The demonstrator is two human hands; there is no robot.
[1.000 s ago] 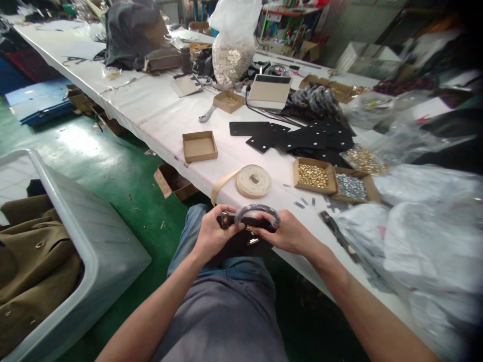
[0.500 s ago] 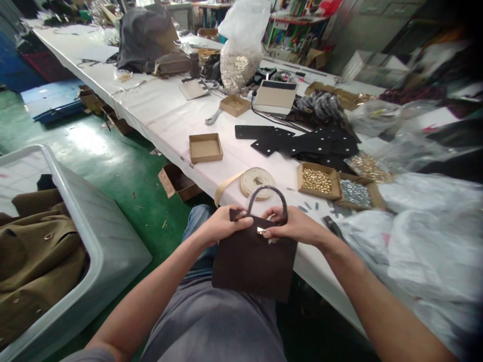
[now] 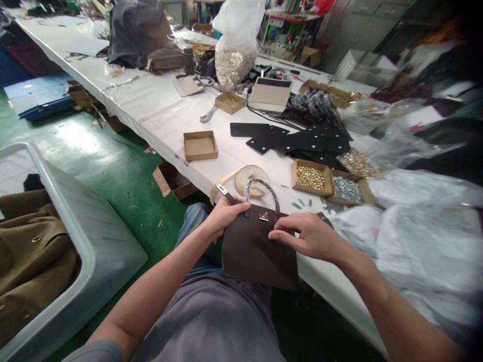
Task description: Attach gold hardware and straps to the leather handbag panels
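A small dark brown handbag (image 3: 256,251) with a plastic-wrapped handle (image 3: 264,188) and a gold clasp (image 3: 263,216) hangs over my lap at the table's edge. My left hand (image 3: 226,216) grips the bag's upper left corner, fingers closed over the top. My right hand (image 3: 305,234) lies on the bag's upper right front, fingers curled and pressed together near the clasp. A strap end with a metal tip (image 3: 222,191) sticks out above my left hand.
On the long white table (image 3: 158,115) are a roll of beige tape (image 3: 253,180), a box of gold rivets (image 3: 311,177), a box of silver parts (image 3: 347,188), an empty cardboard box (image 3: 199,146), black leather pieces (image 3: 302,141) and plastic bags (image 3: 415,226). A grey bin (image 3: 94,251) with olive bags stands left.
The bag went from bunched in both hands to hanging open and upright. The right hand has slid off the handle onto the bag's front; the left hand keeps the top corner.
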